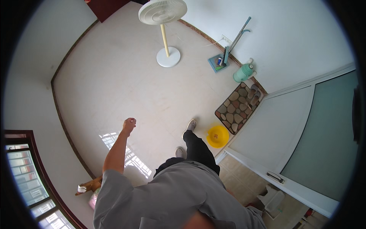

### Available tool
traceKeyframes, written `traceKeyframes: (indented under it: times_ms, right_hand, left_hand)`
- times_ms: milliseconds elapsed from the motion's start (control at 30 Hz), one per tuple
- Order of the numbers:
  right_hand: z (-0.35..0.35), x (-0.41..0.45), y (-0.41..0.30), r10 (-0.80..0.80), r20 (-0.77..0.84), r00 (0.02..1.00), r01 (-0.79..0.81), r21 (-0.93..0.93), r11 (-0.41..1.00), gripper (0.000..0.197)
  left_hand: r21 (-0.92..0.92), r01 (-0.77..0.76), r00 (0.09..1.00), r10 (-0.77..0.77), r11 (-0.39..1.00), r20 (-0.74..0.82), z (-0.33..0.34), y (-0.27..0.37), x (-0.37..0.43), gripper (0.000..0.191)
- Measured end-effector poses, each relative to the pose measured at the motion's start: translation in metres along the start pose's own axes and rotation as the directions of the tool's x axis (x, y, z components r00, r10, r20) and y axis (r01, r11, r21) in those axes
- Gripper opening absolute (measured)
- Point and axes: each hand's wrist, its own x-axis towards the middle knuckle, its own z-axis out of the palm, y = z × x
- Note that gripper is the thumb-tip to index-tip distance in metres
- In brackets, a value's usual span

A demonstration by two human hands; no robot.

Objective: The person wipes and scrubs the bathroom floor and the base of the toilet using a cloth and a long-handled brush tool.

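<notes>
My left hand (129, 126) hangs over the pale tiled floor, its fingers curled, touching nothing; whether something small sits inside the fingers cannot be told. The right hand is out of view. My shoes stand on the floor, and close to the foot on the right lies a yellow plastic basin (218, 136) with something small and brown in it. Beyond the basin is a doormat with a pebble pattern (235, 110), with a pair of grey slippers (254, 94) at its far corner.
A white pedestal fan (168, 57) stands ahead. Along the right wall are a blue dustpan (218, 63) with a broom and a green thermos flask (243, 73). A sliding door (274, 126) borders the right side; a wooden piece of furniture (93, 185) is at lower left.
</notes>
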Motion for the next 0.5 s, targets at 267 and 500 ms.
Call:
traceKeyframes:
  times_ms: [267,500]
  right_hand:
    - [-0.065,-0.012,-0.133,-0.199,-0.031,0.980,0.199,0.013,0.980,0.009]
    - [-0.113,-0.050,-0.210,-0.464,-0.157,0.872,0.471,0.013,0.882,0.008]
  left_hand:
    - [-0.038,-0.048,0.993,0.043,0.998,-0.111,-0.084,0.182,0.112,0.054]
    - [0.048,-0.400,0.871,0.395,0.915,-0.292,-0.155,0.427,0.246,0.033]
